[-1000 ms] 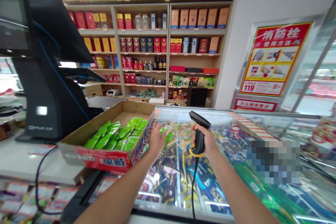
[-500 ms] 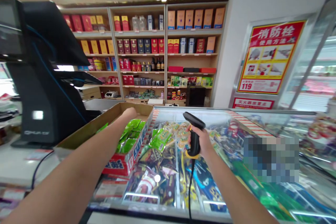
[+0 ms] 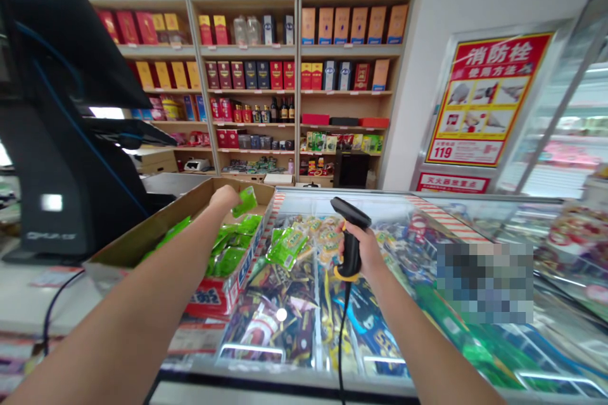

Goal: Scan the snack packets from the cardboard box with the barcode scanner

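My left hand (image 3: 225,197) is closed on a small green packet (image 3: 245,201), held over the far part of an open cardboard box (image 3: 232,300). More green packets (image 3: 230,243) lie inside that box, partly behind my left forearm. My right hand (image 3: 360,243) is wrapped round the grip of a black and yellow barcode scanner (image 3: 351,228); its cord hangs down toward me. Between the box and the scanner, some green packets (image 3: 287,247) rest on the glass lid of a freezer (image 3: 304,199).
A dark checkout terminal (image 3: 52,139) stands at the left on the white counter (image 3: 28,300). Packaged goods show through the freezer's glass. Shelves of boxes and bottles (image 3: 256,76) line the back wall. A red fire-hydrant sign (image 3: 491,101) hangs at the right; a blurred patch lies below it.
My left hand has risen slightly and moved left, and a green packet now shows in its fingers. The scanner stays nearly in place in my right hand. The view has shifted slightly.
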A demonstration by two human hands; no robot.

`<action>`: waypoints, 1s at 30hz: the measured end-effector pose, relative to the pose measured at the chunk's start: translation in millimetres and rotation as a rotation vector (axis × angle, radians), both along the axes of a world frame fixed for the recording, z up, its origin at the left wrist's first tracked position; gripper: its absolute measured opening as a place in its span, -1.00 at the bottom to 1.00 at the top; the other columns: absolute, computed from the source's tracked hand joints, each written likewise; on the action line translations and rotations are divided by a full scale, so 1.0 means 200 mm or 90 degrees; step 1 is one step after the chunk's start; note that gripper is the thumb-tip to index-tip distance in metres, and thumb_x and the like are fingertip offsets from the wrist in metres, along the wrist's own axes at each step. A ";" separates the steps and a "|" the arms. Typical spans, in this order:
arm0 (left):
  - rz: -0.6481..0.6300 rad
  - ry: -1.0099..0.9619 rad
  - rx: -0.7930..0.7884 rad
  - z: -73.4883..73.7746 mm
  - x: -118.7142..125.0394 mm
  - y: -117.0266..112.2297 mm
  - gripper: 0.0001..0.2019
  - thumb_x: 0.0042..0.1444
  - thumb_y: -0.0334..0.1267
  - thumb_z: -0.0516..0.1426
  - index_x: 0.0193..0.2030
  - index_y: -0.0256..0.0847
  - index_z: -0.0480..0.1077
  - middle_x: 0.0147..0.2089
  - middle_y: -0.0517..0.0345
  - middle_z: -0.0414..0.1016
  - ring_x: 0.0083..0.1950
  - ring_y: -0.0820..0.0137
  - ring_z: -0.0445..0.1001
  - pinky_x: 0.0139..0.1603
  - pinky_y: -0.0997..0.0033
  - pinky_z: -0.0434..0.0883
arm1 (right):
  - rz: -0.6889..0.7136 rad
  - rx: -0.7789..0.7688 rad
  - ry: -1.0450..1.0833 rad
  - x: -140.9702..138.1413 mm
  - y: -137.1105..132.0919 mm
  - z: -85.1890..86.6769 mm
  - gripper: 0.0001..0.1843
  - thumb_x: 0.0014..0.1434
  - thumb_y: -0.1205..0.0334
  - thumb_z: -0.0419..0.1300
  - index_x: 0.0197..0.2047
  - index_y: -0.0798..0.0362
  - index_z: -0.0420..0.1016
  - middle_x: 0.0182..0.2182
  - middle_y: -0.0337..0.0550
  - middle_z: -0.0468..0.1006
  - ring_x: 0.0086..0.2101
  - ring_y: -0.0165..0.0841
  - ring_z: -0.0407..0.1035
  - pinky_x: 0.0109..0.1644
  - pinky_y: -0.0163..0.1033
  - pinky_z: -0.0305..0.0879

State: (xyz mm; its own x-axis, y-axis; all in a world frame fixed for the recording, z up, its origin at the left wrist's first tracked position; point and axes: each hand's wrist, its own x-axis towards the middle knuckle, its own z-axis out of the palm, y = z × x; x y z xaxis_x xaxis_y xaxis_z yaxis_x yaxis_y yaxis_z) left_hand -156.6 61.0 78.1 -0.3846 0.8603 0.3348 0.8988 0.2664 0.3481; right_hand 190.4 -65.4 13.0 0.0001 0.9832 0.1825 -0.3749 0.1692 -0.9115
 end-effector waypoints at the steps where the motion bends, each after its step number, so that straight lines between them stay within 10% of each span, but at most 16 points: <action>1: 0.004 0.027 -0.008 0.05 0.03 -0.03 -0.69 -0.21 -0.20 0.32 -0.31 -0.33 0.52 -0.23 -0.28 0.57 -0.11 -0.01 0.55 -0.18 0.22 0.45 | 0.004 -0.002 -0.005 0.00 0.00 0.00 -0.71 -0.05 0.01 0.26 -0.47 0.10 0.43 -0.79 -0.25 0.38 -0.77 -0.41 0.24 -0.72 -0.34 0.13; 8: -0.126 0.007 0.141 0.31 0.37 -0.38 -0.63 -0.06 -0.17 0.24 -0.10 -0.29 0.46 -0.22 -0.07 0.57 -0.15 0.17 0.53 -0.19 0.38 0.38 | -0.008 -0.001 0.027 -0.01 0.01 -0.01 -0.72 -0.13 0.06 0.31 -0.46 0.10 0.43 -0.66 -0.24 0.47 -0.76 -0.42 0.27 -0.73 -0.32 0.17; 13: -0.251 -0.271 0.306 -0.01 0.66 -0.58 -0.75 -0.06 -0.17 0.23 -0.23 -0.23 0.48 -0.43 0.15 0.51 -0.34 0.32 0.46 -0.28 0.40 0.36 | -0.002 0.011 0.033 -0.01 0.01 0.00 -0.72 -0.13 0.07 0.32 -0.43 0.10 0.44 -0.59 -0.21 0.51 -0.76 -0.44 0.28 -0.73 -0.31 0.20; 20: -0.317 -0.710 0.380 -0.54 0.75 -0.41 -0.78 -0.18 -0.17 0.24 -0.40 -0.25 0.44 -0.46 0.17 0.50 -0.39 0.37 0.44 -0.31 0.41 0.35 | 0.037 0.029 -0.099 0.01 0.01 -0.02 -0.69 -0.09 0.04 0.31 -0.42 0.12 0.45 -0.60 -0.20 0.51 -0.75 -0.42 0.30 -0.72 -0.33 0.19; 30: -0.263 -0.543 0.461 -0.57 0.67 -0.41 -0.87 0.03 -0.18 0.15 -0.39 -0.17 0.34 -0.38 0.17 0.47 -0.26 0.34 0.44 -0.16 0.38 0.37 | 0.080 0.043 -0.251 -0.02 0.01 -0.07 -0.75 -0.11 0.09 0.33 -0.51 0.09 0.45 -0.72 -0.21 0.47 -0.77 -0.36 0.31 -0.71 -0.31 0.22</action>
